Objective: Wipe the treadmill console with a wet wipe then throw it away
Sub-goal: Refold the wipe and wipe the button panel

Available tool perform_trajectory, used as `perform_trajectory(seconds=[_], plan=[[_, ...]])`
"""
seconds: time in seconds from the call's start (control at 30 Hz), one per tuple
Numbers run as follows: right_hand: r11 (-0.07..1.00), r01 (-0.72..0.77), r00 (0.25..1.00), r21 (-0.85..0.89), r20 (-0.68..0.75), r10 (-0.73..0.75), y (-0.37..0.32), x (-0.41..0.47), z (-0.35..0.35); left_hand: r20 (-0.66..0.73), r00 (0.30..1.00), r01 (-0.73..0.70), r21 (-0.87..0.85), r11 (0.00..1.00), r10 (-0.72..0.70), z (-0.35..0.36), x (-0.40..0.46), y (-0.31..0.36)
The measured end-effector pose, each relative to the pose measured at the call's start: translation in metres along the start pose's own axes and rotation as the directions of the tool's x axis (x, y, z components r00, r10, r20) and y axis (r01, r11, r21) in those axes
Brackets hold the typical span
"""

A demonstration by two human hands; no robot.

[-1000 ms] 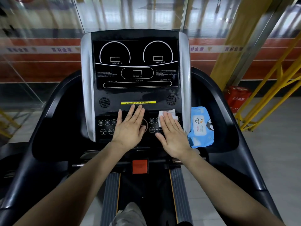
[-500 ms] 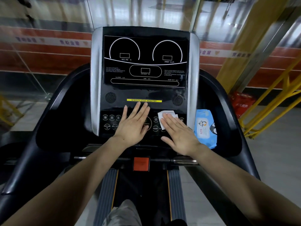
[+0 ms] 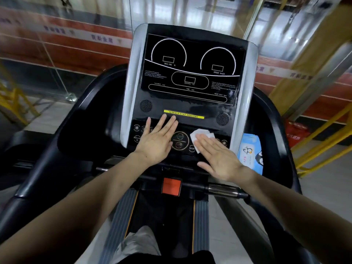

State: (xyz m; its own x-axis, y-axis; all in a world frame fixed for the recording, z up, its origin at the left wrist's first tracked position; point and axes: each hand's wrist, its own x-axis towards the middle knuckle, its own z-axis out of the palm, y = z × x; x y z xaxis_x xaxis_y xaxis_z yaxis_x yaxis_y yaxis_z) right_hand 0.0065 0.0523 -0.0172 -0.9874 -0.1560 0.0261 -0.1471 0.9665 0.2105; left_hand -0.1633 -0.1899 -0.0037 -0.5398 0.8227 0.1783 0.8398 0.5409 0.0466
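The black treadmill console with silver side strips fills the middle of the head view, and its lower half looks wet and streaked. A white wet wipe lies on the button panel, right of the round centre buttons. My right hand presses flat on the wipe with straight fingers, covering its lower right part. On the left side of the button panel my left hand rests flat, fingers straight, fingertips near the yellow strip.
A blue pack of wet wipes sits in the console's right side tray. An orange safety key block and a chrome grip bar lie below my hands. Yellow railings and a red object stand to the right.
The view has swung so the console sits further right and tilted. My right hand has slid the wipe a little leftward on the button panel. My left hand has shifted left, uncovering the round centre buttons.
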Motion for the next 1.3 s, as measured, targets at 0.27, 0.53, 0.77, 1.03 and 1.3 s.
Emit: perform_trajectory(seconds=[0.27,0.53,0.77,1.03,1.3], plan=[[0.995,0.092,0.994,-0.027,0.055,-0.09,0.011,0.006,-0.008,-0.023,1.0,0.001,0.014,1.0,0.0,0.002,-0.004,0.004],[0.974,0.227,0.97,-0.012,0.09,-0.225,-0.024,-0.004,0.018,-0.036,0.999,0.036,-0.014,0.999,-0.037,0.005,-0.02,0.005],[1.0,-0.027,1.0,-0.008,-0.012,0.027,-0.004,0.031,-0.014,-0.045,0.996,0.08,-0.019,0.997,-0.081,0.005,-0.026,0.001],[0.984,0.179,0.982,-0.007,0.063,-0.179,-0.019,0.025,0.003,0.007,0.998,0.069,0.002,0.998,-0.069,0.003,-0.027,-0.003],[0.997,0.029,1.0,0.069,0.004,-0.029,-0.052,0.032,0.007,-0.004,0.998,0.063,0.015,0.998,-0.063,0.001,-0.029,-0.005]])
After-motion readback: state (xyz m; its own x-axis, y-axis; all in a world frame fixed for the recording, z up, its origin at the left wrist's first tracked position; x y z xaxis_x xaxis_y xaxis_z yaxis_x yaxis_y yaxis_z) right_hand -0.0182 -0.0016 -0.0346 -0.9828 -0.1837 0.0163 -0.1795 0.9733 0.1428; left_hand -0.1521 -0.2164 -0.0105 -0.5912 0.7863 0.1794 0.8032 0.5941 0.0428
